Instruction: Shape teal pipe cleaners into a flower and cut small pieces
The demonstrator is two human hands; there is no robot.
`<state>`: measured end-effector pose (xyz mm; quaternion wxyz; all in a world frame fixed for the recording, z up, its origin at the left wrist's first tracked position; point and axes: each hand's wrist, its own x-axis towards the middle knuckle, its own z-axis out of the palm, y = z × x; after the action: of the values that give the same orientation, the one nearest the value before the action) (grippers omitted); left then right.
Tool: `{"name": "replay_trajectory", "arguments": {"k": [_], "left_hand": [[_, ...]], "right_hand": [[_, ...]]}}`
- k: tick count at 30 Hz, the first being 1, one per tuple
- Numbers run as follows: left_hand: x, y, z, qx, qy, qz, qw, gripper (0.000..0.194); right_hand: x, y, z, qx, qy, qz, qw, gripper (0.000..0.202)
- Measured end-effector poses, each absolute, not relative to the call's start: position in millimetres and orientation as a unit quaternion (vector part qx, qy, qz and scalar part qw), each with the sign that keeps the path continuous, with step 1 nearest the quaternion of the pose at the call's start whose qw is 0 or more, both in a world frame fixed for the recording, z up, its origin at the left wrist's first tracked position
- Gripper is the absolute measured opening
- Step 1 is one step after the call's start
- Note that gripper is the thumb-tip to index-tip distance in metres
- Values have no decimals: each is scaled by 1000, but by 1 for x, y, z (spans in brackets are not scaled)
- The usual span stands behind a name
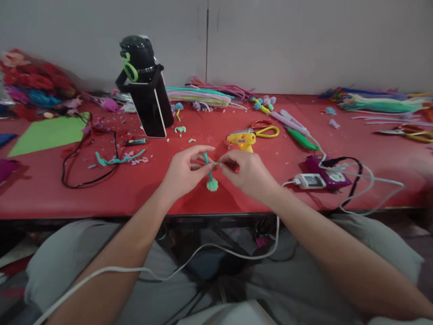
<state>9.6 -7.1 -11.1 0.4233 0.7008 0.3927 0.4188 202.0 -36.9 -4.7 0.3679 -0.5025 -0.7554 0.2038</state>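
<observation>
Between finger and thumb my left hand (187, 170) pinches a green pipe cleaner (212, 184), whose lower end flares into a pale scalloped fan just above the red tabletop. A short loop of it rises above my thumb. My right hand (248, 174) meets the left one, its thumb and forefinger pressed together on a thin end at the same spot; that end is too small to make out fully. Just behind my right hand lies a yellow glue gun (242, 141), partly hidden by it. Scissors with red and yellow handles (267, 131) rest behind the glue gun.
A black bottle (140, 56) stands behind a phone (149, 110) at back left. Bundles of pipe cleaners (203, 95) line the wall. A lilac hot tool (291, 122), a white power meter (310, 181) and cables lie right. A white cable (203, 247) crosses my lap.
</observation>
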Motion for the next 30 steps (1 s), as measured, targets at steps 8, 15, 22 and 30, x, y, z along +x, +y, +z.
{"name": "replay_trajectory", "arguments": {"k": [8, 15, 22, 30], "left_hand": [[10, -6, -9, 689, 391, 429, 433, 38], [0, 0, -3, 637, 379, 454, 495, 46], [-2, 0, 0, 671, 370, 441, 467, 52], [-1, 0, -1, 667, 367, 443, 473, 53]], "right_hand": [[205, -40, 0, -495, -761, 143, 394, 9], [208, -42, -2, -427, -813, 100, 383, 10], [199, -46, -7, -397, -842, 70, 359, 14], [196, -48, -9, -396, -857, 40, 327, 15]]}}
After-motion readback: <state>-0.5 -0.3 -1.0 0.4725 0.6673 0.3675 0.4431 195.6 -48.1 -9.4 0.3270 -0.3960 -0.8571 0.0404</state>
